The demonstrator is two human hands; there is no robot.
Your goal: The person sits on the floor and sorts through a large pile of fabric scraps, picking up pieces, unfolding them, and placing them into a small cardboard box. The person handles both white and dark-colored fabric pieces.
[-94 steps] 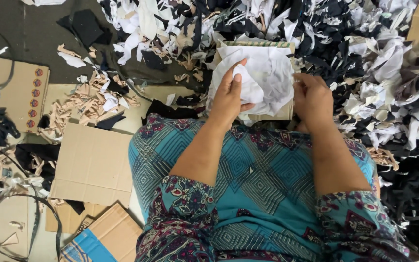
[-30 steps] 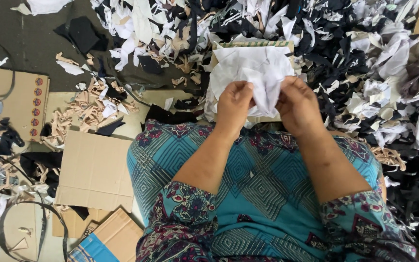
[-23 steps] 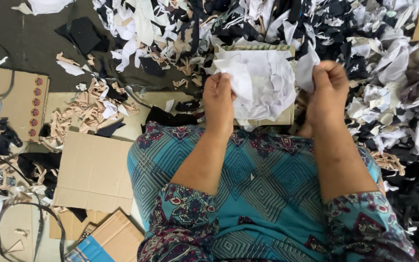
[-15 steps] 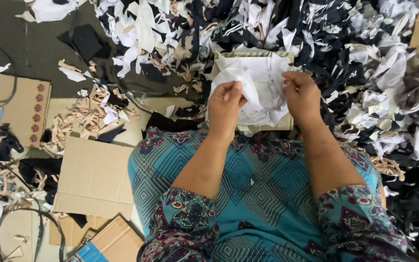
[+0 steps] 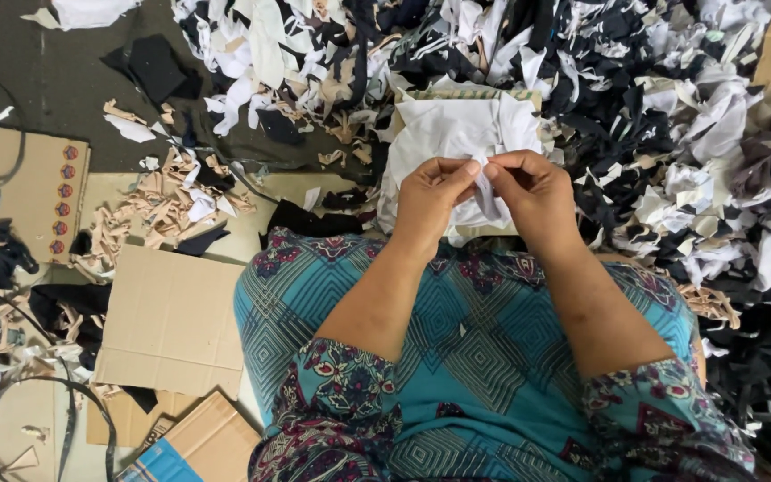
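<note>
I see my left hand [image 5: 432,198] and right hand [image 5: 533,192] meeting fingertip to fingertip, both pinching one small white scrap of cloth [image 5: 485,192] between thumb and fingers, over the stack of white cloth pieces [image 5: 443,134]. That stack sits on a board [image 5: 421,95] by my lap, at the near edge of the big heap of black and white scraps [image 5: 671,107]. Flat cardboard [image 5: 167,321] lies on the floor to my left.

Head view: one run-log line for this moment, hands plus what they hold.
left hand: pinching white scrap | right hand: pinching same scrap | below: white cloth stack | around: fabric scraps
</note>
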